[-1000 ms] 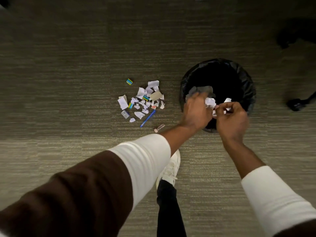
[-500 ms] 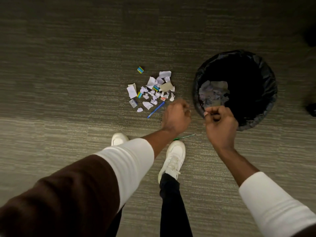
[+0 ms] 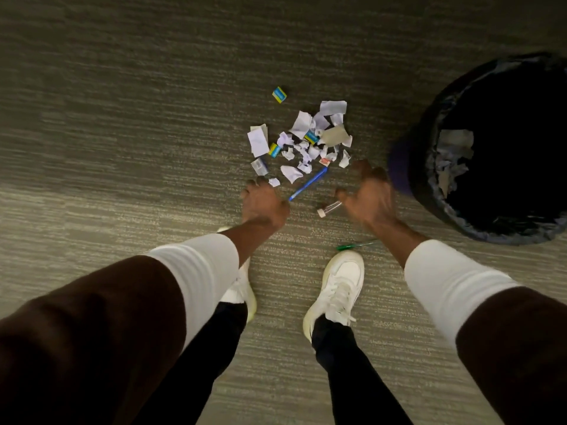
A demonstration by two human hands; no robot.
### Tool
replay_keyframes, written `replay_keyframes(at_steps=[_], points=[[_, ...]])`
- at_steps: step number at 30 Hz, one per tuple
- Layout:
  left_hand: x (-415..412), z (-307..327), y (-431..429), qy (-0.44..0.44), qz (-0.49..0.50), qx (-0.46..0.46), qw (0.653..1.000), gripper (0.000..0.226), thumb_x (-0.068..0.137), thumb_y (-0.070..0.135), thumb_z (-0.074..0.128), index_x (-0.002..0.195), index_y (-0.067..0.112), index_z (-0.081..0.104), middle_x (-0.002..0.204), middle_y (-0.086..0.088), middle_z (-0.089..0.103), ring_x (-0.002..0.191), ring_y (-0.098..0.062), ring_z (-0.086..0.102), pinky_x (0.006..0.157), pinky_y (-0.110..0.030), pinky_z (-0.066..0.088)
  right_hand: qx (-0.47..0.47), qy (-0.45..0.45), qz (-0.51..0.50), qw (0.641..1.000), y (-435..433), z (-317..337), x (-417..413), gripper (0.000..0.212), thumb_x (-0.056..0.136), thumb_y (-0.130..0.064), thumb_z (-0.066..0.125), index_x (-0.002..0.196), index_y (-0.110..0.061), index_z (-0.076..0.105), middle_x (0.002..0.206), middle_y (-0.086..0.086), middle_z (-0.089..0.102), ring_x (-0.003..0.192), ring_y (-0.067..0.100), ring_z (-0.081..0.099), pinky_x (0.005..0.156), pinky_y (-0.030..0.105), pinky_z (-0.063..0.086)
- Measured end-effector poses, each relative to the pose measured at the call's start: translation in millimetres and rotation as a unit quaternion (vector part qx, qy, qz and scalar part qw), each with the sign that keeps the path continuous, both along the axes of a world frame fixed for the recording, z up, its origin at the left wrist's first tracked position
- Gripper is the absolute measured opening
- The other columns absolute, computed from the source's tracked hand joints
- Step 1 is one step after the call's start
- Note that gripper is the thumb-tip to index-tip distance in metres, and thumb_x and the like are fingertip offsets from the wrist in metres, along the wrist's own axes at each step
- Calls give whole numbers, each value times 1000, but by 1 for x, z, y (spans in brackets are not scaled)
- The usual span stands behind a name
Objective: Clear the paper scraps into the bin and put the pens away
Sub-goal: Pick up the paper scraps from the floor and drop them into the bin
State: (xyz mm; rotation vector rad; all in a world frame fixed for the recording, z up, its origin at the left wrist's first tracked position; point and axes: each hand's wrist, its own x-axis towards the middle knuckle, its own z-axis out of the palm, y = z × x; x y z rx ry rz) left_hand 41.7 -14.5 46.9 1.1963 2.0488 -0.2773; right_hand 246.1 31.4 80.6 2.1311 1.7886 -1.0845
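A heap of torn white paper scraps (image 3: 302,139) with small blue-and-yellow bits lies on the carpet. A blue pen (image 3: 308,183) rests at the heap's near edge, a clear pen with a pale cap (image 3: 329,208) lies to its right, and a green pen (image 3: 356,244) sits by my right shoe. My left hand (image 3: 264,204) hovers just left of the blue pen's tip, fingers curled down, with nothing seen in it. My right hand (image 3: 368,194), blurred, is spread open beside the clear pen. The black-lined bin (image 3: 429,142) stands at right, scraps inside.
My two white shoes (image 3: 336,289) stand on the carpet just below the pens. A single blue-and-yellow bit (image 3: 279,94) lies apart, beyond the heap. Striped grey-green carpet surrounds everything.
Both hands have left the bin's rim and come down and left to the heap and pens. The paper held over the bin is gone from them. The view has shifted left.
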Motion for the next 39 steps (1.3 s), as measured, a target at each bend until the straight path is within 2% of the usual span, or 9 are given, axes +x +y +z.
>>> replay_keyframes(at_steps=[6,12,15,18,20,23,27,32,39], points=[[-22,-84,24,10,20,-10,1000,115,91,63,68,165,-2,9,170,-32,16,161,-45,14,132,-47,14,-21,-13,12,1000,40,-82,-21,86,88,-52,77,159,-35,30,158,23,31,132,47,55,102,45,54],[-5,-128,30,-20,15,33,999,114,85,70,71,167,17,12,168,-29,10,157,-54,11,131,-58,18,27,-35,55,997,52,-137,-34,99,89,-49,78,166,-30,20,170,20,19,157,44,23,123,52,38],[7,-134,30,1,18,37,999,105,89,64,71,166,20,14,171,-28,7,156,-55,13,126,-57,28,42,-70,100,992,53,-149,-38,97,93,-47,74,167,-29,14,170,19,20,157,44,20,125,53,32],[11,-136,30,11,0,81,997,86,92,51,74,160,23,29,166,-26,16,150,-48,24,110,-54,51,60,-97,127,985,56,-157,-39,87,96,-40,73,165,-32,21,168,23,20,153,45,26,119,55,39],[11,-137,31,15,-40,112,993,72,95,42,73,156,26,38,163,-22,22,149,-44,27,105,-51,56,68,-95,145,983,59,-159,-41,76,98,-32,72,162,-32,31,166,23,21,151,45,28,116,58,43],[7,-139,36,4,-70,141,988,62,98,28,71,155,28,46,162,-18,29,150,-42,30,105,-48,56,88,-95,171,977,64,-163,-44,67,97,-18,72,156,-28,41,161,22,30,145,44,37,112,55,47],[-2,-143,43,-28,-66,180,981,35,97,7,60,129,16,70,153,-17,41,145,-41,39,102,-45,53,119,-99,214,964,72,-160,-52,57,96,-7,70,147,-20,48,157,18,39,137,42,47,107,54,52],[-5,-144,45,-59,-51,183,980,35,88,-4,63,119,6,76,137,-19,57,131,-39,52,109,-41,44,107,-44,156,981,77,-165,-49,60,94,-17,77,149,-13,54,154,15,52,141,36,50,116,42,46],[-7,-121,41,-58,-10,181,982,30,88,2,69,116,5,76,123,-17,70,114,-36,66,96,-37,49,148,20,54,987,62,-143,-43,44,90,-23,78,132,-13,69,136,14,67,128,33,60,105,35,45]])
